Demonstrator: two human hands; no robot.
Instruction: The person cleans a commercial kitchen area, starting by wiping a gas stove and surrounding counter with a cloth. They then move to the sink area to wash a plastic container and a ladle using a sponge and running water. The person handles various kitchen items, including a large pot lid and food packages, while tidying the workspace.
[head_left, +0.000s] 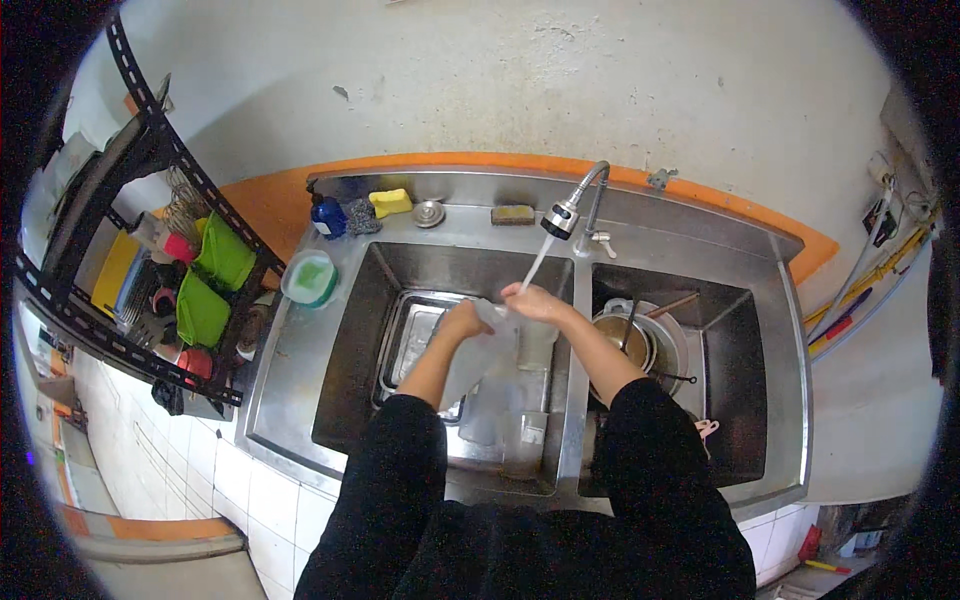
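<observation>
Over the left basin of a stainless steel double sink (352, 360), my left hand (463, 322) grips the left edge of a translucent plastic container (480, 352). At the container's upper right rim is my right hand (534, 301), its fingers curled at the edge. Water runs from the faucet's spray head (561, 219) onto the right hand. Below, a rectangular metal tray (390, 352) lies in the basin. More clear plastic containers (525, 435) rest at the basin's right side, partly blurred by the wet surface.
Pots (626, 337) with handled utensils fill part of the right basin. Along the back ledge are a blue bottle (328, 217), a yellow sponge (391, 202), a sink strainer (428, 214) and a scrub sponge (513, 215). A soap tub (309, 279) stands left, near a black metal rack (187, 161).
</observation>
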